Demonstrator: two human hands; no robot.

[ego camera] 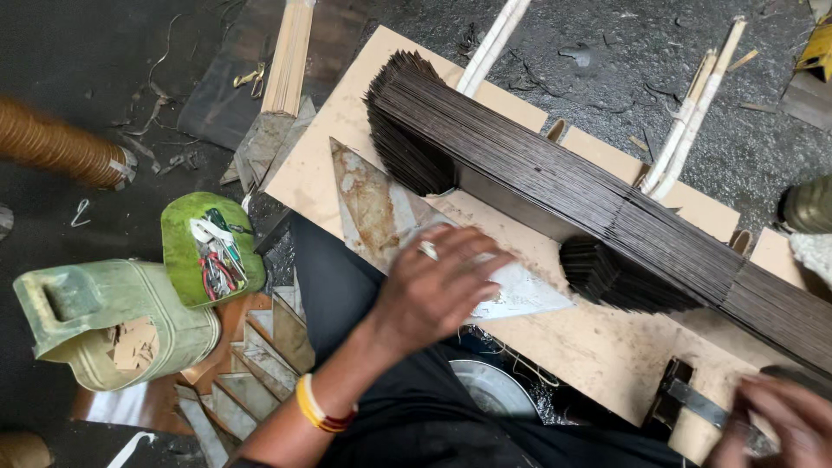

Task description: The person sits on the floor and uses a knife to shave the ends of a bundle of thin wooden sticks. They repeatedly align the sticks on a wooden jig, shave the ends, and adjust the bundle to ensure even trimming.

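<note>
My left hand (pixel 442 282) lies spread on a rusty, pointed triangular metal sheet (pixel 381 208), pressing it onto a pale wooden board (pixel 607 347) across my lap. A ring is on one finger and yellow and red bangles are on the wrist. At the bottom right my blurred right hand (pixel 780 420) grips a flat metal tool (pixel 693 403) whose dark head rests at the board's near edge. A long stack of thin dark metal strips (pixel 589 191) lies diagonally on the board just beyond both hands.
A green plastic can (pixel 113 321) and a green tub of pliers (pixel 212 247) stand at the left. Cut metal triangles (pixel 251 373) pile below them. A brown ribbed hose (pixel 56 143) lies at far left. Pale sticks (pixel 693 113) lean behind the board. A metal bowl (pixel 494 390) sits under it.
</note>
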